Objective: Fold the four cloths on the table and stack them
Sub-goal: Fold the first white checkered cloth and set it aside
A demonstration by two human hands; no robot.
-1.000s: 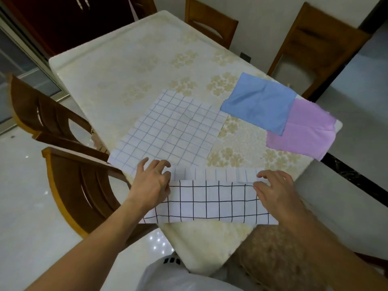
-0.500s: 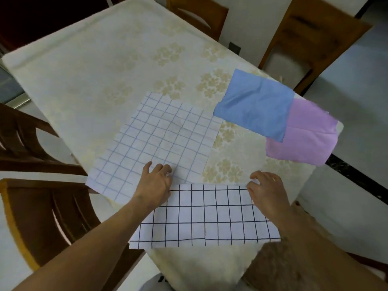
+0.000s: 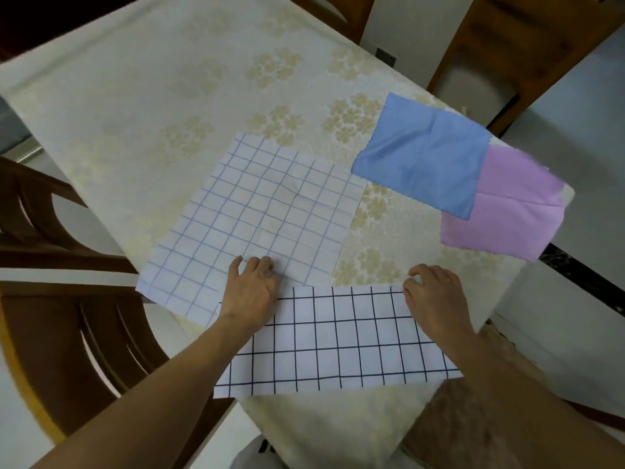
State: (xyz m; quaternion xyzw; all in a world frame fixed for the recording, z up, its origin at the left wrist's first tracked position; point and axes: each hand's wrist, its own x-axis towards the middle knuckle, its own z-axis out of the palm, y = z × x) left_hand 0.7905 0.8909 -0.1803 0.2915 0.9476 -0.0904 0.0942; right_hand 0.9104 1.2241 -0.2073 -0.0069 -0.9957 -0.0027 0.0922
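A: What are the hands doing on the black-checked cloth [image 3: 338,336]?

B: Both are resting at its far edge. The left hand [image 3: 252,292] is lying over the far left corner with its fingers curled down, pinching the cloth there, where it is overlapping the blue-checked cloth [image 3: 257,211]. The right hand [image 3: 436,299] is sitting at the far right corner with fingertips bent onto the edge; it is looking like a pinch as well.

A: And how is that cloth lying?

B: It is lying as a wide flat band at the near corner of the table [image 3: 142,96], with its near left part hanging past the table's edge.

A: Where are the other cloths sitting?

B: The blue-checked cloth is lying spread flat just beyond the left hand. The plain blue cloth [image 3: 422,157] is sitting further right, overlapping the pink cloth [image 3: 514,211], which is hanging over the right edge of the table. Wooden chairs [image 3: 67,350] are standing around it
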